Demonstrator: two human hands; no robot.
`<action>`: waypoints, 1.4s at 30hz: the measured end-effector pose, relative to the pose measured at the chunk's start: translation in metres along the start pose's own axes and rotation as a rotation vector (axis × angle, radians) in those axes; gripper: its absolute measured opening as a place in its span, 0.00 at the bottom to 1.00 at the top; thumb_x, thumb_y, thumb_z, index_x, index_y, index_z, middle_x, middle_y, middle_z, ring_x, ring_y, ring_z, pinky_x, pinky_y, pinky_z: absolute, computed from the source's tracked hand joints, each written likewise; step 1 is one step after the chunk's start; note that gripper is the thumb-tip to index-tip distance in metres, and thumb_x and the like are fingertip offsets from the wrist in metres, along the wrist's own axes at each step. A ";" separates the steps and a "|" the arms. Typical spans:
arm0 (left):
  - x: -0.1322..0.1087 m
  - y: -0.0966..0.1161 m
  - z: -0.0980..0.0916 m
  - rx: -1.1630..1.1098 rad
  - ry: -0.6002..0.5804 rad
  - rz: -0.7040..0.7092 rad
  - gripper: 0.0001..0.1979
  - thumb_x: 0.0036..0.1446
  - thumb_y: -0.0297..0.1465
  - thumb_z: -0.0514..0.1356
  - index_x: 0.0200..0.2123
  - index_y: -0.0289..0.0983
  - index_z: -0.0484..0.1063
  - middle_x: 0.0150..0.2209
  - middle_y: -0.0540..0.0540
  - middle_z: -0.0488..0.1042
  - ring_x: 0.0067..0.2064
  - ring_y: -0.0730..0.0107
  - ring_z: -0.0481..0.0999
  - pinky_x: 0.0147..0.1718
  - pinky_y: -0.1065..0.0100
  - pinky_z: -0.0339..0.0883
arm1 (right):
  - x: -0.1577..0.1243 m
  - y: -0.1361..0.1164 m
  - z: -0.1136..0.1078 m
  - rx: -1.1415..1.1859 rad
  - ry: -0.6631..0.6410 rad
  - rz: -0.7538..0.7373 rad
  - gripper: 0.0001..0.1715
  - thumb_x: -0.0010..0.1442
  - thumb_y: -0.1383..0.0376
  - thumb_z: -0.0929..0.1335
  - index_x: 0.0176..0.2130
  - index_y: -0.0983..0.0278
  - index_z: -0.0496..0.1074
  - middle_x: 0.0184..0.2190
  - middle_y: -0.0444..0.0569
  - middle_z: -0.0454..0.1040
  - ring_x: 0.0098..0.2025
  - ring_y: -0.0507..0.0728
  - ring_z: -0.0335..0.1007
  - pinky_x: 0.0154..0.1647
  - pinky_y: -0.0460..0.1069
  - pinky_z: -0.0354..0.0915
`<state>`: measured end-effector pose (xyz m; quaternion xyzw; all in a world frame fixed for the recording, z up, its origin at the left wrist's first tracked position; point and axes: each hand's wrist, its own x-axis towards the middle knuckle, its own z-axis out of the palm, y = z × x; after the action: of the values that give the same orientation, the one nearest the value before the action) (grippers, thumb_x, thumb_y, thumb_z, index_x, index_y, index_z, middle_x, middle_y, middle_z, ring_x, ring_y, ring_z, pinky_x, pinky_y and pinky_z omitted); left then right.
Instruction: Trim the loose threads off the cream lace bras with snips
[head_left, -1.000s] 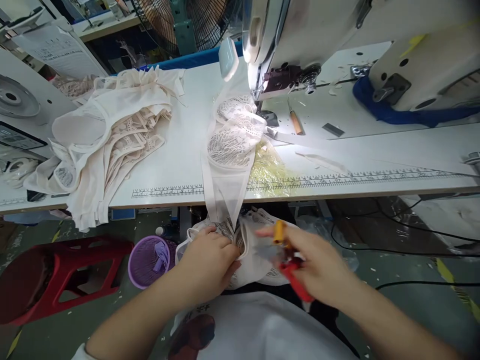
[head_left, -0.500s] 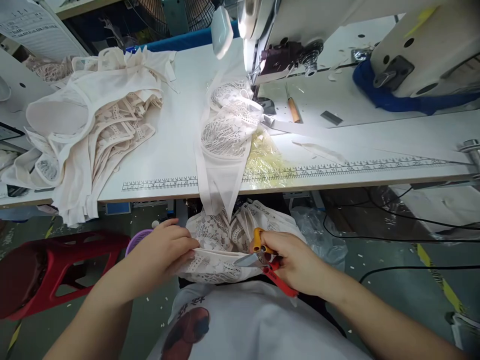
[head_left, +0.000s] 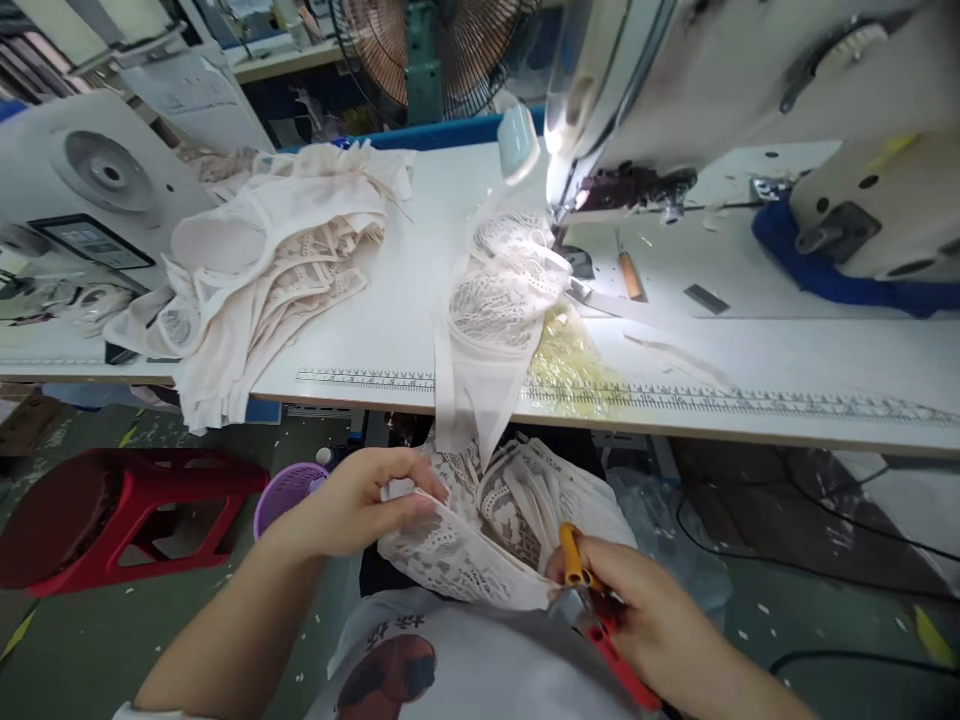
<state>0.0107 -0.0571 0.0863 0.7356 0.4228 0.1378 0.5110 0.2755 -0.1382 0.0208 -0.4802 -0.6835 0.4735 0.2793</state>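
Note:
My left hand [head_left: 356,500] pinches the left edge of a cream lace garment [head_left: 480,530] that lies in my lap below the table edge. My right hand [head_left: 637,610] is closed around thread snips [head_left: 589,610] with an orange and a red handle, blades at the garment's lower right edge. A chain of lace pieces [head_left: 491,300] runs from my lap up over the table edge to the needle of the sewing machine [head_left: 712,90].
A heap of cream garments [head_left: 262,270] lies on the white table [head_left: 390,300] at the left. A ruler strip [head_left: 675,400] runs along the table's front edge. A red stool [head_left: 112,510] and a purple basket [head_left: 281,490] stand on the floor. A fan [head_left: 435,50] stands behind.
My right hand with the snips has dropped lower and to the right along the garment's edge. My left hand has shifted slightly right, still gripping the lace. The view swung left.

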 end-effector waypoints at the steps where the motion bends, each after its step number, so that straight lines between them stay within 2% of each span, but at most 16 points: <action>1: 0.003 0.005 0.005 0.032 0.016 -0.003 0.05 0.58 0.30 0.55 0.31 0.36 0.69 0.33 0.47 0.75 0.36 0.69 0.74 0.37 0.68 0.67 | -0.004 0.002 0.000 -0.004 0.003 0.011 0.06 0.46 0.72 0.65 0.27 0.61 0.67 0.22 0.43 0.70 0.22 0.53 0.63 0.20 0.45 0.60; 5: 0.015 0.023 0.029 0.220 0.131 0.016 0.04 0.57 0.31 0.55 0.33 0.37 0.67 0.31 0.48 0.73 0.32 0.69 0.72 0.31 0.70 0.67 | -0.014 0.008 -0.006 -0.030 -0.020 0.033 0.03 0.49 0.70 0.66 0.27 0.61 0.69 0.21 0.43 0.70 0.22 0.53 0.63 0.20 0.45 0.60; 7: 0.021 0.028 0.042 0.261 0.185 0.111 0.06 0.58 0.30 0.54 0.39 0.38 0.66 0.33 0.47 0.74 0.34 0.68 0.73 0.33 0.68 0.67 | -0.016 0.008 -0.013 -0.043 0.000 0.035 0.03 0.51 0.68 0.68 0.30 0.61 0.70 0.24 0.44 0.72 0.23 0.54 0.65 0.22 0.46 0.62; 9: 0.028 0.031 0.055 0.282 0.214 0.252 0.12 0.58 0.28 0.52 0.46 0.38 0.62 0.35 0.46 0.74 0.34 0.67 0.74 0.33 0.68 0.67 | -0.016 0.006 -0.022 -0.044 0.053 0.067 0.06 0.53 0.67 0.68 0.35 0.61 0.71 0.29 0.46 0.74 0.26 0.54 0.67 0.25 0.46 0.64; 12: 0.037 0.033 0.071 0.323 0.186 0.402 0.21 0.60 0.26 0.50 0.56 0.37 0.51 0.34 0.46 0.75 0.32 0.67 0.75 0.31 0.68 0.67 | -0.010 -0.003 -0.033 0.087 0.168 0.082 0.04 0.57 0.64 0.67 0.35 0.61 0.67 0.35 0.49 0.74 0.29 0.55 0.69 0.28 0.48 0.66; 14: 0.042 0.034 0.078 0.369 0.151 0.453 0.26 0.60 0.25 0.49 0.59 0.38 0.42 0.36 0.45 0.75 0.34 0.66 0.75 0.31 0.67 0.68 | -0.003 -0.010 -0.038 0.235 0.231 0.009 0.06 0.59 0.64 0.67 0.32 0.60 0.63 0.36 0.50 0.73 0.32 0.56 0.68 0.30 0.49 0.66; 17: 0.049 0.036 0.087 0.408 0.133 0.519 0.32 0.61 0.24 0.49 0.61 0.42 0.30 0.43 0.43 0.75 0.39 0.62 0.77 0.35 0.64 0.69 | 0.009 -0.021 -0.042 0.324 0.240 -0.090 0.08 0.58 0.66 0.67 0.31 0.60 0.62 0.33 0.47 0.71 0.32 0.54 0.67 0.31 0.49 0.66; 20: 0.052 0.038 0.091 0.398 0.121 0.541 0.34 0.61 0.24 0.49 0.61 0.43 0.28 0.46 0.40 0.74 0.42 0.59 0.77 0.37 0.61 0.70 | 0.015 -0.027 -0.046 0.266 0.223 -0.075 0.10 0.56 0.68 0.68 0.28 0.61 0.62 0.28 0.43 0.68 0.28 0.52 0.64 0.27 0.46 0.64; 22: 0.053 0.040 0.093 0.387 0.099 0.509 0.33 0.61 0.24 0.49 0.61 0.42 0.30 0.46 0.39 0.74 0.42 0.57 0.77 0.38 0.60 0.70 | 0.017 -0.028 -0.048 0.241 0.213 -0.059 0.10 0.56 0.68 0.69 0.28 0.61 0.62 0.27 0.42 0.67 0.27 0.51 0.62 0.26 0.46 0.63; 24: 0.055 0.043 0.094 0.361 0.071 0.440 0.30 0.60 0.24 0.50 0.61 0.39 0.38 0.45 0.39 0.74 0.41 0.57 0.76 0.37 0.59 0.70 | 0.016 -0.027 -0.050 0.224 0.197 -0.056 0.10 0.56 0.68 0.68 0.28 0.61 0.62 0.26 0.42 0.66 0.27 0.51 0.61 0.26 0.46 0.62; 26: 0.055 0.045 0.094 0.286 0.041 0.345 0.28 0.58 0.25 0.52 0.60 0.38 0.46 0.40 0.41 0.76 0.37 0.59 0.76 0.35 0.60 0.70 | 0.014 -0.025 -0.050 0.201 0.196 -0.066 0.09 0.56 0.69 0.68 0.29 0.61 0.61 0.27 0.43 0.66 0.28 0.52 0.62 0.27 0.47 0.63; 29: 0.055 0.045 0.094 0.125 0.062 0.201 0.25 0.56 0.28 0.54 0.57 0.35 0.55 0.33 0.45 0.75 0.33 0.64 0.75 0.33 0.63 0.69 | 0.011 -0.023 -0.048 0.171 0.236 -0.137 0.10 0.57 0.71 0.66 0.30 0.59 0.60 0.29 0.44 0.67 0.31 0.54 0.65 0.29 0.48 0.64; 31: 0.054 0.044 0.094 0.048 0.088 0.108 0.21 0.55 0.31 0.55 0.52 0.34 0.62 0.33 0.45 0.74 0.33 0.64 0.74 0.31 0.65 0.69 | 0.010 -0.023 -0.046 0.109 0.285 -0.216 0.11 0.56 0.72 0.66 0.31 0.59 0.59 0.30 0.45 0.68 0.31 0.54 0.67 0.28 0.48 0.65; 34: 0.053 0.043 0.094 -0.029 0.054 0.024 0.12 0.55 0.34 0.55 0.40 0.36 0.71 0.31 0.46 0.74 0.31 0.66 0.73 0.28 0.69 0.66 | 0.009 -0.022 -0.043 -0.009 0.353 -0.291 0.13 0.55 0.75 0.66 0.32 0.59 0.59 0.30 0.44 0.69 0.30 0.54 0.68 0.28 0.48 0.67; 37: 0.052 0.042 0.096 -0.074 0.058 0.059 0.11 0.57 0.32 0.53 0.29 0.36 0.73 0.26 0.48 0.72 0.29 0.70 0.71 0.28 0.71 0.63 | 0.009 -0.021 -0.039 -0.034 0.395 -0.300 0.13 0.54 0.75 0.66 0.33 0.59 0.59 0.29 0.44 0.69 0.30 0.54 0.69 0.29 0.49 0.67; 42: 0.053 0.040 0.099 -0.115 0.111 0.105 0.13 0.57 0.31 0.51 0.22 0.35 0.69 0.21 0.50 0.66 0.25 0.72 0.67 0.26 0.71 0.59 | 0.011 -0.017 -0.037 0.118 0.341 -0.174 0.09 0.58 0.68 0.66 0.34 0.58 0.59 0.32 0.46 0.67 0.32 0.55 0.66 0.28 0.49 0.65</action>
<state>0.1246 -0.0848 0.0650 0.7175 0.4027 0.2292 0.5200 0.2952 -0.1156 0.0503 -0.4753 -0.6363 0.3989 0.4584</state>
